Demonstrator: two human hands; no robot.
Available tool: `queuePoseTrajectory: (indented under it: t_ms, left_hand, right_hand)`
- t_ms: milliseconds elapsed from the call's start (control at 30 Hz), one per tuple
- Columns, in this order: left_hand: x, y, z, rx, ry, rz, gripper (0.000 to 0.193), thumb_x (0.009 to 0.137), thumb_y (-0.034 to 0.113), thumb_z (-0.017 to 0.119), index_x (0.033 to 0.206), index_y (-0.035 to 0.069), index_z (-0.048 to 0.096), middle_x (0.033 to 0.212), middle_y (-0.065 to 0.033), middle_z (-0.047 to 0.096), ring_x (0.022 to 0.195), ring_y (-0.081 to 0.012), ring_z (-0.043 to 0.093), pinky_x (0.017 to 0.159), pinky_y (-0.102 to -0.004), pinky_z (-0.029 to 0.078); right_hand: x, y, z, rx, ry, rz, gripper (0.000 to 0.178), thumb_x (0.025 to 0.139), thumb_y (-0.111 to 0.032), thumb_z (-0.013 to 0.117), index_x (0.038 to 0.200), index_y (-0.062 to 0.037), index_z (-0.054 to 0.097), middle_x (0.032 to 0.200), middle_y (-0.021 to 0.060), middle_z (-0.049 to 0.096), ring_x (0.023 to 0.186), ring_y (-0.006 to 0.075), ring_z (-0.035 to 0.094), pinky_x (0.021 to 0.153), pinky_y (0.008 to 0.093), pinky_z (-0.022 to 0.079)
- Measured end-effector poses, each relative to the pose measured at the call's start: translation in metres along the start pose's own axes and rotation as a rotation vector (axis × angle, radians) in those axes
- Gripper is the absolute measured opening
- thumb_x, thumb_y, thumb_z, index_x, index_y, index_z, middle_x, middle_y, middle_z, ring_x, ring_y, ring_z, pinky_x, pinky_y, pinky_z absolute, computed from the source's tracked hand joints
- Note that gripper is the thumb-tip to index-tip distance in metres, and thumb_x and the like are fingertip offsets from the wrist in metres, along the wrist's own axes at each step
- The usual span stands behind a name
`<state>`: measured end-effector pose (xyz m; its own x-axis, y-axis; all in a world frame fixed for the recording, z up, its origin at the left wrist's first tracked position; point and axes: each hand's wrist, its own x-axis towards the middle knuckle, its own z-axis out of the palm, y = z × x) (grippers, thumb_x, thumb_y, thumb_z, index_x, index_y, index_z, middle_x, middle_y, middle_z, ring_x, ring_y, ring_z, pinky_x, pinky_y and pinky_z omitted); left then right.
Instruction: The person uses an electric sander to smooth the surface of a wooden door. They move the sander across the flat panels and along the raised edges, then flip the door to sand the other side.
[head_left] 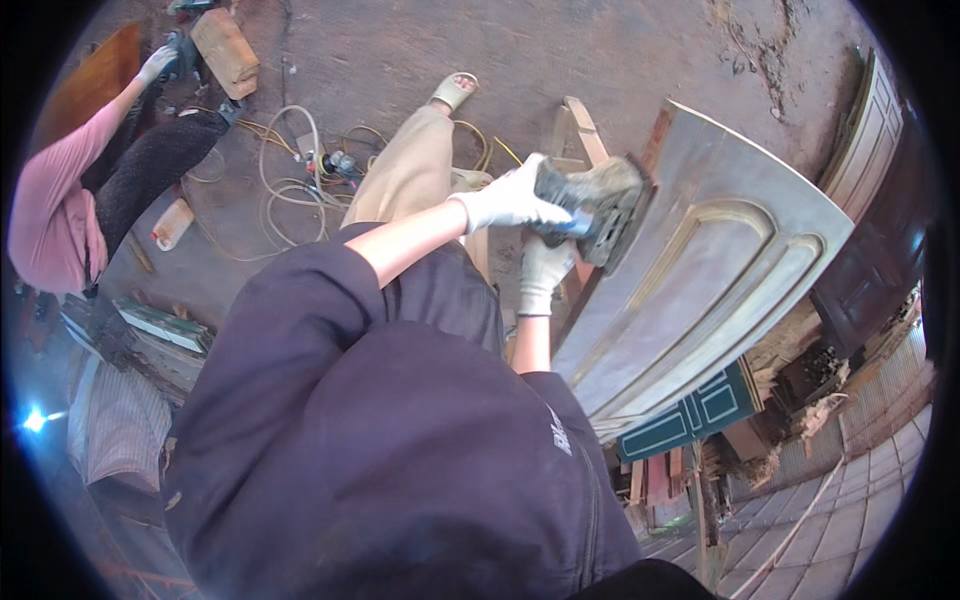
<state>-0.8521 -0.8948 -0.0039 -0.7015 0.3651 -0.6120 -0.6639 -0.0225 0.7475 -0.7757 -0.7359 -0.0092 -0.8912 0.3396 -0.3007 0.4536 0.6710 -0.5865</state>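
Plenty of grey-brown ground (560,50) spreads across the top of my remote view. On the right I have the broad pale door panel (700,240), slanting, with raised curved mouldings on its face. Past its right side I make out a second pale door (868,140) and, below that, a dark brown door (870,260). A co-worker (65,210) in pink bends at far left, one gloved hand (157,66) on a dark tool. Below the panel's lower end I see a dark green panel (695,410) with light outlines. Left of the leg (405,165) lie coils of pale hose (300,190), then a pale plastic jug (174,223). Near the centre, the dusty power tool (600,205) sits against the door panel's left edge. My left hand (505,197), white-gloved, wraps its fingers over the tool; my right hand (546,272), gloved too, grasps it from below, its fingertips hidden from me.
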Motion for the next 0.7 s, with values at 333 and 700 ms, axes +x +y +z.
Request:
queuePoseTrajectory:
  t_ms: [333, 700]
  left_hand:
    - [-0.017, 0.013, -0.004, 0.113, -0.04, -0.111, 0.107, 0.062, 0.06, 0.083, 0.135, 0.0, 0.034, 0.127, -0.028, 0.056, 0.121, -0.0403, 0.054, 0.101, -0.0435, 0.043]
    - [0.05, 0.033, -0.06, 0.12, 0.19, 0.102, 0.087, 0.065, 0.037, 0.09, 0.128, 0.0, 0.043, 0.118, -0.0153, 0.06, 0.113, -0.0193, 0.058, 0.097, -0.0335, 0.048]
  right_hand:
    - [-0.012, -0.002, -0.012, -0.017, -0.147, 0.17, 0.053, 0.072, -0.021, 0.082, 0.113, 0.0034, 0.061, 0.106, 0.0087, 0.069, 0.091, 0.015, 0.063, 0.082, 0.0318, 0.051]
    - [0.06, -0.081, 0.03, -0.023, -0.071, 0.055, 0.048, 0.072, -0.037, 0.078, 0.102, -0.001, 0.066, 0.095, 0.019, 0.07, 0.089, 0.0332, 0.069, 0.079, 0.0416, 0.052]
